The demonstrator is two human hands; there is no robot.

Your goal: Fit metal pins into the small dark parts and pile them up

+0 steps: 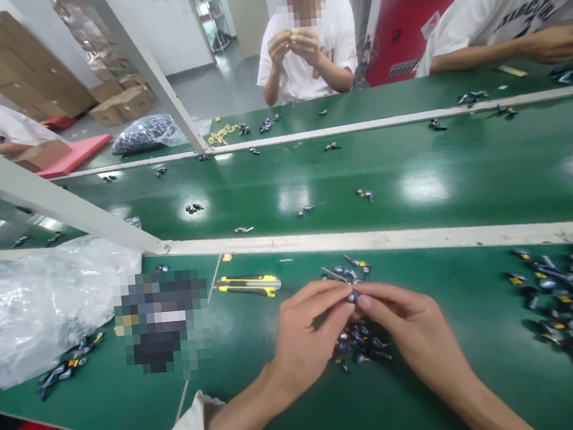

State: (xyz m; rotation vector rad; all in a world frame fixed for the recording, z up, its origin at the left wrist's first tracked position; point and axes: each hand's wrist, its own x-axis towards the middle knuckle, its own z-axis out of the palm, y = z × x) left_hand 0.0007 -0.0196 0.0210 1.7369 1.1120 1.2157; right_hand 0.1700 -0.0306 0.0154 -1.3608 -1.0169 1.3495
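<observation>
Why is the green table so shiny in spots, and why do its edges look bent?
Head view: overhead light likely leaves pale glare patches on the green conveyor belt; the wide lens bows the white rail; a pixelated block hides something; the left hand and right hand pinching a small metal part look sharp.

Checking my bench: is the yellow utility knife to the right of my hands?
No, the yellow utility knife lies on the left, beyond your left hand.

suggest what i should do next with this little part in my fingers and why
Probably lift the small dark metal part slightly higher before working on it: your left hand and right hand pinch it just above the loose pile of similar parts, where it could snag.
</observation>
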